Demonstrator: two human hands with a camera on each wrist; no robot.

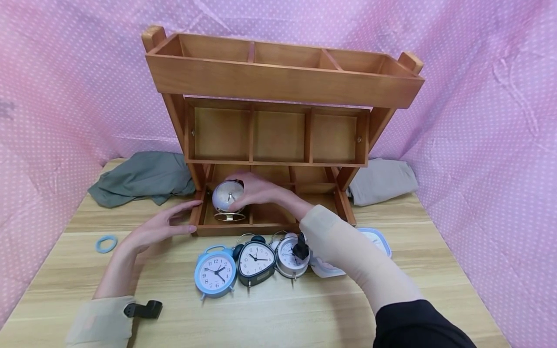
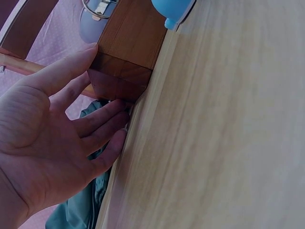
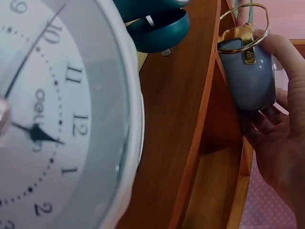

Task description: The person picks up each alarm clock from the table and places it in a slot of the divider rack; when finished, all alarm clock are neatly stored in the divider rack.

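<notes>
My right hand grips a small round lavender-grey desk clock with a gold wire stand, within the bottom tier's front left compartment. In the right wrist view, the thumb and fingers curl round the clock's rounded body. My left hand has its fingers spread, the thumb at the front left corner of the wooden rack and other fingertips along its left side. In front of the rack stand a blue alarm clock, a dark green triangular alarm clock and a white alarm clock.
The rack's middle tier and top tier overhang the bottom one. A green cloth lies left of it, a grey cloth right. A blue ring and a partly hidden blue-rimmed white container are on the table.
</notes>
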